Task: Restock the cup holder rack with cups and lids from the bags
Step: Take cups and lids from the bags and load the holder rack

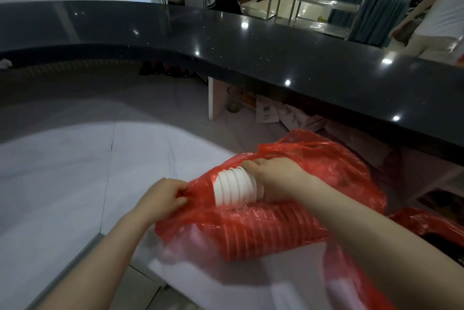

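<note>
A red translucent plastic bag (326,166) lies on the pale floor below the counter, low and right of centre. A stack of white paper cups (233,188) pokes sideways out of its mouth. My right hand (276,176) grips that stack from the right, fingers curled over its top. My left hand (163,196) pinches the bag's rim at the left side of the opening. Another stack of cups (263,232) lies inside the bag below, seen through the red film. No cup holder rack is in view.
A long black glossy counter (251,53) curves across the scene above the bag. Cardboard boxes (268,111) and a glass jar (233,98) sit under it. A second red bag (426,224) lies at the right. A person (437,11) stands beyond the counter at far right.
</note>
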A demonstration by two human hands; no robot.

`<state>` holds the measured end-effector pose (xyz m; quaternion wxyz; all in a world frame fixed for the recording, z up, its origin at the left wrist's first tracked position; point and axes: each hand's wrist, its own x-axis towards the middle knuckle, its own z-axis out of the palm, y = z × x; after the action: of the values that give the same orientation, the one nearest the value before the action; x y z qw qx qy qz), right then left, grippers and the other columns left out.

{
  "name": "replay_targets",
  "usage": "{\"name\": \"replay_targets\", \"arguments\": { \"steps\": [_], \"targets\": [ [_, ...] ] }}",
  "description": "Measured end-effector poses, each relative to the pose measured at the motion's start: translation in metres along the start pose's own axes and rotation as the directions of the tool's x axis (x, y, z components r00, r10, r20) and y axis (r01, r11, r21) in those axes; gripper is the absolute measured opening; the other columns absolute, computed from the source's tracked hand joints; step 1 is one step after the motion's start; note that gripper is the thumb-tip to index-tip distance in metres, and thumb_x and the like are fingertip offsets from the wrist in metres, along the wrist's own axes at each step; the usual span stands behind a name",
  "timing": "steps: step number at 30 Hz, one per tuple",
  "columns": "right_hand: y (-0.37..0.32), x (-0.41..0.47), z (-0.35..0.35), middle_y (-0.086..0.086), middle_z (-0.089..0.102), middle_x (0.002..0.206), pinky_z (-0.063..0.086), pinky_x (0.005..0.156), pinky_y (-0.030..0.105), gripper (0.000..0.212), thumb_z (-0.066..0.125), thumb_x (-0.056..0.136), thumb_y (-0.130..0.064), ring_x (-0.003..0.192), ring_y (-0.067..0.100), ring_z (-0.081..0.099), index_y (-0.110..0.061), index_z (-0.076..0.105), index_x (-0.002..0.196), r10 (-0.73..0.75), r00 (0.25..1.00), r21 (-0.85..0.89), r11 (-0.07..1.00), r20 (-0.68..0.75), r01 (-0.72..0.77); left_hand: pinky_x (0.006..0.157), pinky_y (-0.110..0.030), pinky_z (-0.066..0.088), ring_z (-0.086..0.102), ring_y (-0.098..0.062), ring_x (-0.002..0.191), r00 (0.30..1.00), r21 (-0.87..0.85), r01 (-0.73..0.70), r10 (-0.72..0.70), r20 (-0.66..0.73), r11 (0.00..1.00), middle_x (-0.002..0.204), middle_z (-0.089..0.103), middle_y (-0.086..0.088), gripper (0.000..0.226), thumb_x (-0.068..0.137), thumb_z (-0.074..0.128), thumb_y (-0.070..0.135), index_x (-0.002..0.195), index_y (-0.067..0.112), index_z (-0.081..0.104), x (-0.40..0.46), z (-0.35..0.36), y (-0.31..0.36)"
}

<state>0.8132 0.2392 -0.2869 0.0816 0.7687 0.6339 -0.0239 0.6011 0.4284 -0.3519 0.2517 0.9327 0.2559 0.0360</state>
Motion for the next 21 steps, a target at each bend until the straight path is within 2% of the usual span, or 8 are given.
{"name": "replay_targets", "arguments": {
  "steps": [8,10,12,14,15,17,19,21],
  "targets": [
    [0.019,-0.035,-0.036,-0.004,0.068,0.103,0.05,0.077,0.033,0.085,0.072,0.062,-0.066,0.091,0.022,0.064,-0.037,0.036,0.134,0.047,0.984,0.257,0.966,-0.173,-0.001,0.103,-0.044,0.031,0.059,-0.021,0.105,0.995,0.289,0.103,-0.102,-0.02,0.952,0.099,0.07,0.005,0.018,0.084,0.059,0.028,0.099,0.028,0.068,0.005,-0.002,0.019],
    [0.026,-0.043,-0.043,-0.005,0.067,0.109,0.051,0.08,0.034,0.085,0.074,0.063,-0.059,0.095,0.02,0.063,-0.036,0.035,0.136,0.055,0.972,0.287,0.958,-0.226,0.012,0.109,-0.053,0.022,0.051,-0.021,0.12,0.995,0.231,0.085,-0.094,0.028,0.969,0.115,0.065,0.006,0.038,0.084,0.063,0.028,0.121,0.029,0.059,0.002,-0.006,0.03],
    [0.033,-0.05,-0.047,-0.007,0.065,0.114,0.051,0.082,0.035,0.086,0.075,0.064,-0.054,0.098,0.017,0.063,-0.036,0.034,0.138,0.075,0.961,0.307,0.952,-0.268,0.012,0.112,-0.058,0.012,0.038,-0.022,0.134,0.997,0.096,0.026,-0.019,-0.078,0.995,0.129,0.058,0.01,0.058,0.085,0.064,0.031,0.139,0.033,0.043,-0.004,-0.015,0.045],
    [0.037,-0.055,-0.046,-0.007,0.065,0.115,0.052,0.082,0.036,0.088,0.076,0.063,-0.052,0.098,0.017,0.063,-0.038,0.032,0.138,0.101,0.948,0.318,0.948,-0.303,0.001,0.111,-0.051,0.023,0.043,-0.016,0.128,0.908,0.015,-0.131,0.126,-0.399,0.991,0.125,0.059,0.012,0.055,0.087,0.061,0.038,0.138,0.032,0.043,-0.016,-0.031,0.069],
    [0.036,-0.056,-0.045,-0.006,0.065,0.115,0.052,0.082,0.036,0.089,0.076,0.063,-0.052,0.098,0.019,0.064,-0.038,0.031,0.138,0.106,0.943,0.315,0.949,-0.315,-0.001,0.108,-0.036,0.032,0.048,-0.008,0.118,0.836,-0.031,-0.231,0.183,-0.518,0.972,0.118,0.06,0.015,0.049,0.085,0.059,0.044,0.132,0.031,0.049,-0.024,-0.037,0.084],
    [0.034,-0.057,-0.04,-0.003,0.066,0.115,0.052,0.08,0.037,0.089,0.076,0.064,-0.05,0.097,0.022,0.064,-0.036,0.031,0.139,0.1,0.938,0.305,0.952,-0.333,0.007,0.088,-0.006,0.035,0.05,0.005,0.096,0.826,-0.16,-0.347,0.221,-0.518,0.924,0.105,0.059,0.02,0.047,0.078,0.055,0.055,0.117,0.029,0.061,-0.037,-0.042,0.118],
    [0.03,-0.057,-0.036,-0.001,0.065,0.117,0.051,0.081,0.037,0.089,0.078,0.065,-0.049,0.098,0.025,0.064,-0.032,0.033,0.14,0.078,0.936,0.288,0.957,-0.345,0.027,0.076,-0.01,0.042,0.057,-0.002,0.085,0.906,-0.209,-0.292,0.2,-0.373,0.933,0.096,0.064,0.017,0.044,0.076,0.061,0.055,0.105,0.023,0.066,-0.04,-0.033,0.148],
    [0.029,-0.061,-0.032,0.001,0.063,0.122,0.049,0.086,0.036,0.091,0.079,0.066,-0.047,0.104,0.024,0.061,-0.029,0.033,0.143,0.061,0.937,0.279,0.959,-0.345,0.04,0.082,-0.034,0.047,0.062,-0.02,0.087,0.927,-0.189,-0.209,0.133,-0.35,0.959,0.091,0.069,0.002,0.033,0.081,0.068,0.041,0.1,0.014,0.066,-0.036,-0.019,0.166]
  ]
}}
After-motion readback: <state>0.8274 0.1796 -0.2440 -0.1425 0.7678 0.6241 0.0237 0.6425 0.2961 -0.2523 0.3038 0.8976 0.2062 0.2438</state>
